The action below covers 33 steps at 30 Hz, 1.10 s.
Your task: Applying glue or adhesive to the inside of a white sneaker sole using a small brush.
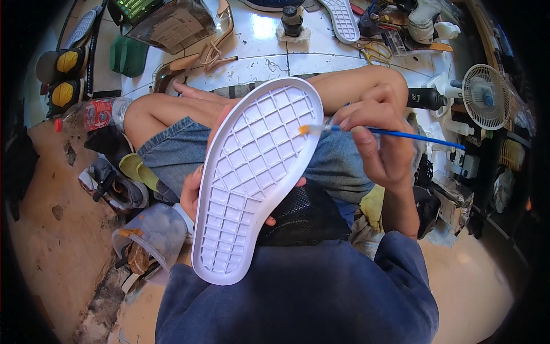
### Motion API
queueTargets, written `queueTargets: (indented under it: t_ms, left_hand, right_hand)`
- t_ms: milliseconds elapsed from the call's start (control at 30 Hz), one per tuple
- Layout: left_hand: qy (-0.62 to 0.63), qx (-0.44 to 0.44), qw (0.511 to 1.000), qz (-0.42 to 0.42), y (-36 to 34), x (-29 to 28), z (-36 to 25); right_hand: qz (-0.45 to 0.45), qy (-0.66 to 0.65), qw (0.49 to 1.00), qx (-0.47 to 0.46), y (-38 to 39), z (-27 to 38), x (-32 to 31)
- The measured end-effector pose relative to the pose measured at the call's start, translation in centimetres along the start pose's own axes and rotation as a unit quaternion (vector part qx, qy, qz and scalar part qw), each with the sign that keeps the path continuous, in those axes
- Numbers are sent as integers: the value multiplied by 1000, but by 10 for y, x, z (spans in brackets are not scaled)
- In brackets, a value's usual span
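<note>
My left hand grips a white shoe sole from behind, with fingertips showing at both its edges. The sole is tilted over my lap, its gridded hollow side facing up. In my right hand is a thin paintbrush with a blue handle, pinched between thumb and fingers. The brush's orange-yellow tip is over the right edge of the sole's wide end; whether it touches cannot be told. The grid looks glossy in places.
A small dark bottle stands on the white tiles ahead, near another white sole and yellow-handled scissors. At the right is a white fan. A plastic bucket and a red-labelled bottle lie at the left.
</note>
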<state>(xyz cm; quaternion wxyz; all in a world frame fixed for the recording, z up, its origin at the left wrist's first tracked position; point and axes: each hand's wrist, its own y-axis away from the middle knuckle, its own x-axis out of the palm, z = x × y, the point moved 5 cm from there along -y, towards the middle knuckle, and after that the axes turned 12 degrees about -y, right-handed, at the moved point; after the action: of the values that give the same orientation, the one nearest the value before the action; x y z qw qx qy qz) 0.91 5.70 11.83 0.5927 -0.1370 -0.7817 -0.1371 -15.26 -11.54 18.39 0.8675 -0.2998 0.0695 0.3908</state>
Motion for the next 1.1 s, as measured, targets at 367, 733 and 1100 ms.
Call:
queueTargets:
  t_ms: [367, 733, 1100]
  left_hand:
    - [68, 27, 987, -142, 29, -11, 2]
    - [-36, 28, 999, 21, 11, 5, -19]
    - [-19, 107, 993, -38, 27, -9, -3]
  right_hand:
    - [15, 52, 997, -48, -5, 13, 1]
    - [76, 84, 992, -56, -28, 11, 1]
    - [109, -5, 993, -34, -25, -5, 19]
